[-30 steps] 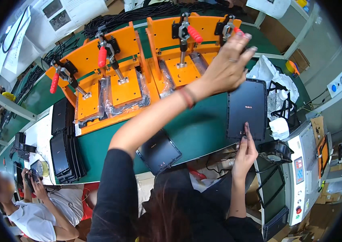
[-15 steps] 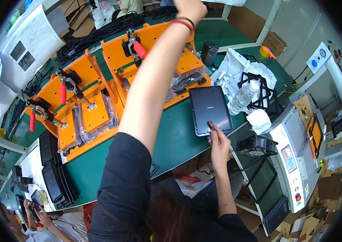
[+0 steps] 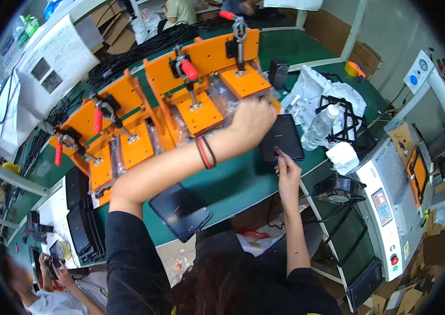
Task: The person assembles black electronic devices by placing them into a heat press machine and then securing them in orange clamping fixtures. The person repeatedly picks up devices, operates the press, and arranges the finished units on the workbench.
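Left hand (image 3: pixel 252 119) closed on top edge of flat black rectangular panel (image 3: pixel 283 137) beside orange clamp jig (image 3: pixel 201 113); right hand (image 3: pixel 286 169) pinches its near edge.

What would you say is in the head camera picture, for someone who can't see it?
A person's left hand reaches across a green workbench to the front of an orange clamp fixture, while the right hand touches the near edge of a flat black panel. Another black panel lies nearer the person, and a clear water bottle stands to the right.
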